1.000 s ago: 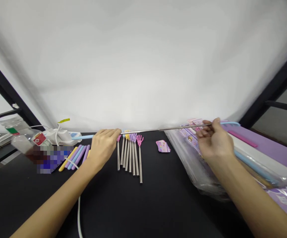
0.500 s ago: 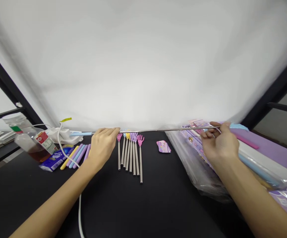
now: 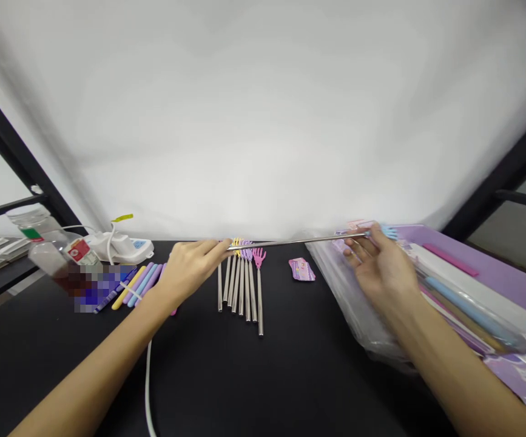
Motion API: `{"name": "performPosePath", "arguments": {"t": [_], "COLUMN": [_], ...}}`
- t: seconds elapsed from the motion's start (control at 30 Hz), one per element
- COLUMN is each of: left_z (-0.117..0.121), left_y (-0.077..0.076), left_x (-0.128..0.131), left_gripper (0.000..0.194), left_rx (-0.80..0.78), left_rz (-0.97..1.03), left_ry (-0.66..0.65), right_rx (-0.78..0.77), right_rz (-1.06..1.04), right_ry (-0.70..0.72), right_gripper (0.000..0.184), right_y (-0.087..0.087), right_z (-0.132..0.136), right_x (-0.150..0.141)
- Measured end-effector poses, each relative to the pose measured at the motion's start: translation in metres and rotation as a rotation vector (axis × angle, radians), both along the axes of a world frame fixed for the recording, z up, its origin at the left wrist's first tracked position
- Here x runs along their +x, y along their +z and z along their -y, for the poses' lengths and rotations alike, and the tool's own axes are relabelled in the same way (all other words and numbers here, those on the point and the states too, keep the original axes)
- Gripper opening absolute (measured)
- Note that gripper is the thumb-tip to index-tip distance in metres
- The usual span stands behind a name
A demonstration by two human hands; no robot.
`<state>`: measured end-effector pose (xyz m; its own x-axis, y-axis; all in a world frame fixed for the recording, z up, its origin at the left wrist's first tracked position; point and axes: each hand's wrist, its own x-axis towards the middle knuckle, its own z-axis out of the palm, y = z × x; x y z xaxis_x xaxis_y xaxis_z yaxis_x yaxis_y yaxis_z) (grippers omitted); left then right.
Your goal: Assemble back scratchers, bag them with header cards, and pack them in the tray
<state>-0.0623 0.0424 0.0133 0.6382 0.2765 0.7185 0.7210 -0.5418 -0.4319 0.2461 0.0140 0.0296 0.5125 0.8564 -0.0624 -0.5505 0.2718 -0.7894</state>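
Observation:
A telescopic back scratcher [image 3: 290, 242] with a metal rod is stretched level between my two hands. My left hand [image 3: 194, 264] is closed round its left end, where the grip is hidden. My right hand [image 3: 383, 261] pinches the rod near the light-blue claw head [image 3: 389, 232], which sticks out beyond the fingers. Beneath the rod, several metal back scratcher rods [image 3: 247, 291] with pink, yellow and purple claw heads lie side by side. Left of them are several pastel handle tubes [image 3: 142, 285], partly behind my left wrist.
A purple tray [image 3: 508, 267] and clear plastic packaging [image 3: 358, 315] occupy the right side. Small pink printed cards [image 3: 301, 269] lie mid-table. At left stand a tilted jar [image 3: 48, 249] and a white power strip [image 3: 124, 247], whose cable [image 3: 148, 388] runs down the black table [image 3: 263, 388].
My right hand has moved left and my left hand slightly right, so the rod between them is shorter. The light-blue grip seen left of my left hand no longer shows.

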Motion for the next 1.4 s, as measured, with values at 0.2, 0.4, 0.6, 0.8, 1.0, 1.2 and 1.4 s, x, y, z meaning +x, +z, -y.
{"name": "performPosePath", "arguments": {"t": [0.2, 0.4, 0.6, 0.8, 1.0, 1.2, 1.4], "left_z": [0.011, 0.002, 0.004, 0.013, 0.021, 0.023, 0.026], "left_y": [-0.003, -0.005, -0.005, -0.016, -0.01, -0.02, -0.026], "left_x": [0.035, 0.013, 0.019, 0.054, 0.063, 0.069, 0.072], "left_gripper": [0.018, 0.024, 0.022, 0.024, 0.025, 0.027, 0.027], "left_rx": [-0.03, -0.078, -0.011, -0.24, -0.623, -0.596, -0.449], "left_rz": [0.054, 0.043, -0.005, 0.102, 0.363, 0.212, 0.076], "left_ry": [-0.02, -0.123, -0.103, -0.153, -0.192, -0.034, -0.054], "right_rx": [0.064, -0.067, -0.009, 0.211, 0.377, -0.305, -0.644], "right_rz": [0.064, 0.041, 0.619, 0.951, 1.081, 1.659, 1.94], "right_ry": [0.384, 0.363, 0.233, 0.283, 0.423, 0.146, 0.315], "right_gripper": [0.029, 0.026, 0.03, 0.032, 0.081, 0.042, 0.053], "right_y": [-0.011, -0.003, -0.007, -0.014, 0.001, 0.013, -0.003], "right_z": [0.009, 0.003, 0.005, 0.013, 0.006, 0.006, -0.001], "right_x": [-0.04, -0.011, -0.007, -0.04, -0.007, 0.045, 0.051]}}
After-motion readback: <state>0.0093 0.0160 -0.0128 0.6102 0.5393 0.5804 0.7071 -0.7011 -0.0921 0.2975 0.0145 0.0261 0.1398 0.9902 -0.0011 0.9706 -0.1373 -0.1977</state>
